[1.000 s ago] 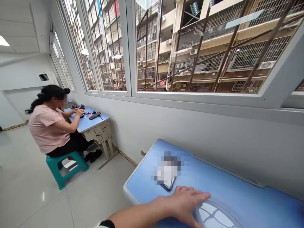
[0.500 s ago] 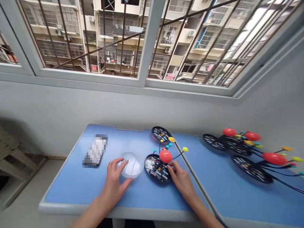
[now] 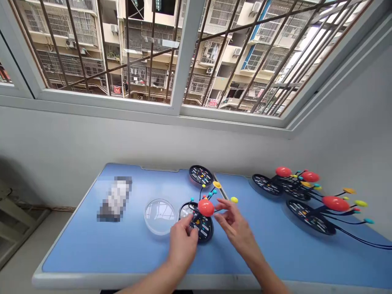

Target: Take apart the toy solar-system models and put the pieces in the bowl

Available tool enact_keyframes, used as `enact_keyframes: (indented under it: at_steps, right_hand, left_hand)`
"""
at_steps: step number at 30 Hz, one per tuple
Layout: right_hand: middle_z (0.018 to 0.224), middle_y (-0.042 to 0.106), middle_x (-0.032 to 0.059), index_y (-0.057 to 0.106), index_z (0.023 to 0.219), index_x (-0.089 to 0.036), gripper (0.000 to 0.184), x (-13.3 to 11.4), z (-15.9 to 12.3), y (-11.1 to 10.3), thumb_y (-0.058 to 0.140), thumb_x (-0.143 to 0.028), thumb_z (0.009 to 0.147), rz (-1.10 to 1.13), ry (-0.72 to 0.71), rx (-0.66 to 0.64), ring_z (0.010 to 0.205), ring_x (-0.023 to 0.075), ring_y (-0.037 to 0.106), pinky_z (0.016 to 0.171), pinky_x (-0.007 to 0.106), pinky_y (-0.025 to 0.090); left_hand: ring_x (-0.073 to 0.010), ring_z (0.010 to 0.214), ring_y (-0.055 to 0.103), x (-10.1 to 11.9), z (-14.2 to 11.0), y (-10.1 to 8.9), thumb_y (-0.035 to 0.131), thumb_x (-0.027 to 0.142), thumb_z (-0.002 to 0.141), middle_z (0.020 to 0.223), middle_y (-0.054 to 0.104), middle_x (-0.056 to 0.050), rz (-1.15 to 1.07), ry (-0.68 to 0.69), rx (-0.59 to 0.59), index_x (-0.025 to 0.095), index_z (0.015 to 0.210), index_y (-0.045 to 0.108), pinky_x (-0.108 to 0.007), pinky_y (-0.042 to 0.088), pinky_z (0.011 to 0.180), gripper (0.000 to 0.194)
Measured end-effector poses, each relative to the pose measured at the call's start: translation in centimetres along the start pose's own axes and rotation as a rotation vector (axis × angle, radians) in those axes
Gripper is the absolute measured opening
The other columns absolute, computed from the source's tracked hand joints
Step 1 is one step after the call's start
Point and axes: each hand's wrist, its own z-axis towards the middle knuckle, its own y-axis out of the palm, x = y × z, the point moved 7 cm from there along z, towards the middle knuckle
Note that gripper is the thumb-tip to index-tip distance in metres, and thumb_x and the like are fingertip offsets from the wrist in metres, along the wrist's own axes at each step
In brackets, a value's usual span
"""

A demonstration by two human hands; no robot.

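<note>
A planet model stands in front of me, with a black printed disc base [image 3: 206, 232], a red ball [image 3: 206, 208] on a stem and small coloured balls on thin black wires. My left hand [image 3: 183, 241] reaches over the base's near left side. Its thumb and fingertips close in around the model's lower stem, partly hiding the base. To the right of the red ball is my right hand [image 3: 234, 222], thumb and forefinger slightly apart beside a wire. A yellow ball [image 3: 234, 199] shows just beyond those fingers. A clear round plastic dish [image 3: 160, 216] lies left of the model.
Behind the model rests another black printed disc [image 3: 201, 174]. Several similar models with red balls [image 3: 335, 203] stand on the right part of the blue table [image 3: 79, 241]. A blurred-out phone-like object [image 3: 115, 200] lies at left. A barred window is above the wall.
My left hand has left the clear dish and moved right to the model's stem. My right hand has lifted from the base's right edge up beside the wires.
</note>
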Motion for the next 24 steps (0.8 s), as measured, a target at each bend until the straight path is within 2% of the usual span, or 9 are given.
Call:
enact_keyframes:
  at_steps: [2,4,6,8,10,13,21,24]
  right_hand:
    - [0.104,0.058,0.0082,0.043,0.118,-0.019,0.05,-1.3,0.6,0.8,0.053,-0.046,0.078,0.075,-0.029,-0.119,0.059,0.013,0.053,0.053,0.026,0.048]
    - [0.104,0.059,0.0078,0.046,0.118,-0.019,0.052,-2.1,1.0,1.4,0.058,-0.043,0.073,0.074,-0.021,-0.192,0.064,0.0152,0.055,0.056,0.028,0.048]
    - [0.098,0.062,0.0059,0.05,0.114,-0.02,0.049,-2.4,1.3,1.8,0.059,-0.041,0.071,0.036,0.0,-0.213,0.067,0.017,0.056,0.061,0.031,0.049]
    - [0.094,0.064,0.0046,0.054,0.11,-0.02,0.043,-2.6,1.5,1.9,0.058,-0.039,0.071,0.018,0.008,-0.203,0.068,0.0174,0.057,0.064,0.031,0.049]
    - [0.095,0.064,0.0047,0.056,0.106,-0.02,0.04,-2.8,1.6,1.8,0.058,-0.038,0.07,0.024,-0.002,-0.179,0.071,0.018,0.059,0.065,0.031,0.049]
    - [0.097,0.064,0.0058,0.057,0.103,-0.02,0.039,-3.0,1.7,1.5,0.06,-0.037,0.068,0.033,-0.024,-0.144,0.076,0.0195,0.06,0.065,0.03,0.05]
    - [0.096,0.065,0.0072,0.059,0.1,-0.02,0.035,-1.9,1.6,1.9,0.06,-0.035,0.069,-0.005,-0.054,-0.096,0.081,0.0223,0.06,0.068,0.032,0.05]
    - [0.09,0.066,0.0066,0.059,0.099,-0.019,0.035,-2.7,1.7,0.7,0.059,-0.039,0.07,-0.011,-0.048,-0.034,0.076,0.0215,0.06,0.066,0.031,0.05]
  left_hand:
    - [-0.0124,0.056,0.054,-0.2,0.8,1.0,0.048,0.012,0.071,0.061,0.061,0.003,-0.067,-0.012,0.014,0.013,0.118,0.055,-0.024,0.046,0.059,0.048]
    - [-0.0112,0.05,0.051,-0.3,1.5,1.7,0.051,0.015,0.072,0.055,0.058,0.004,-0.101,0.002,0.02,0.012,0.119,0.053,-0.022,0.044,0.053,0.047]
    - [-0.0107,0.051,0.051,-0.1,1.9,2.0,0.054,0.017,0.073,0.063,0.061,0.001,-0.09,0.036,0.052,0.012,0.112,0.057,-0.023,0.045,0.054,0.04]
    - [-0.0118,0.059,0.054,0.3,2.1,1.9,0.055,0.016,0.072,0.08,0.064,-0.003,-0.048,0.09,0.104,0.014,0.101,0.061,-0.025,0.046,0.06,0.03]
    - [-0.0149,0.072,0.055,1.1,2.2,1.9,0.054,0.014,0.072,0.089,0.063,-0.004,0.009,0.157,0.147,0.017,0.092,0.063,-0.028,0.045,0.068,0.021]
    - [-0.0194,0.082,0.052,2.0,2.4,2.1,0.052,0.013,0.074,0.084,0.063,-0.005,0.099,0.239,0.177,0.018,0.081,0.063,-0.031,0.042,0.074,0.014]
    - [-0.0181,0.067,0.051,2.2,3.3,2.2,0.052,0.018,0.078,0.065,0.061,-0.003,0.225,0.387,0.152,0.019,0.063,0.06,-0.029,0.039,0.064,0.017]
    - [-0.0181,0.067,0.052,2.1,3.4,2.3,0.052,0.02,0.08,0.065,0.061,-0.004,0.238,0.42,0.148,0.018,0.065,0.061,-0.03,0.04,0.064,0.018]
